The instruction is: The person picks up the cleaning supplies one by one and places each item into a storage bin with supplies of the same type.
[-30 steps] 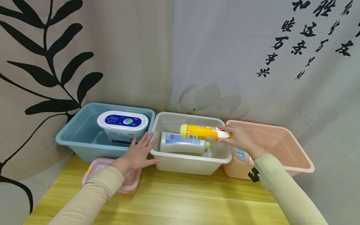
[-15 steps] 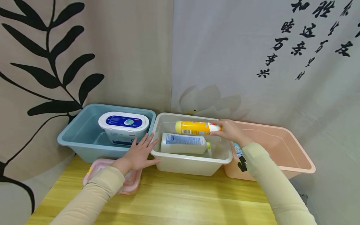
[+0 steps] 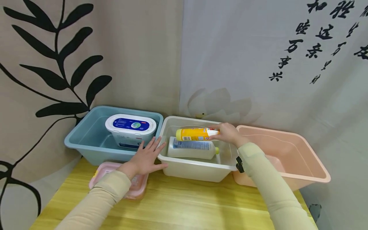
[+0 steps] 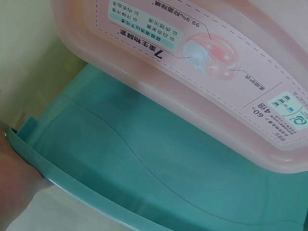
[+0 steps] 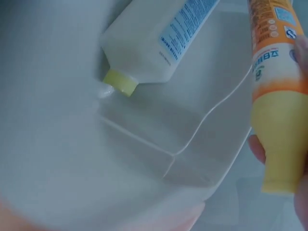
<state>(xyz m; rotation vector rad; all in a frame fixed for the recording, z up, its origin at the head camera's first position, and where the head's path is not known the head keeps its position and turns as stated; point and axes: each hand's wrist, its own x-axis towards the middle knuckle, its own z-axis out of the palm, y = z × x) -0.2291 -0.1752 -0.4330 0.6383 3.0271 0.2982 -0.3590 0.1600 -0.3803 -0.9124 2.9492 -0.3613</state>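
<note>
My right hand (image 3: 228, 134) grips one end of a yellow bottle (image 3: 192, 134), held on its side over the white bin (image 3: 195, 173). Its yellow tapered end (image 5: 279, 130) and orange label show in the right wrist view. Lying in that bin is a white bottle (image 3: 191, 154) with a blue label and yellow-green cap (image 5: 120, 83); the yellow bottle overlaps its upper edge in the head view. My left hand (image 3: 146, 161) has its fingers spread at the neighbouring rims of the white bin and the blue bin (image 3: 83, 135). In the left wrist view, part of that hand (image 4: 17, 180) meets the blue rim.
A white-lidded tub (image 3: 130, 131) with a blue label stands in the blue bin. Below my left wrist lies a flat pink box (image 3: 141, 185) on the wooden table (image 3: 184, 204). A peach bin (image 3: 299, 153) is at right, and printed curtains (image 3: 143, 64) hang behind.
My right hand has carried the yellow bottle leftward from the white bin's right side to above the white bottle. The left hand stays at the rims. The head view has shifted slightly.
</note>
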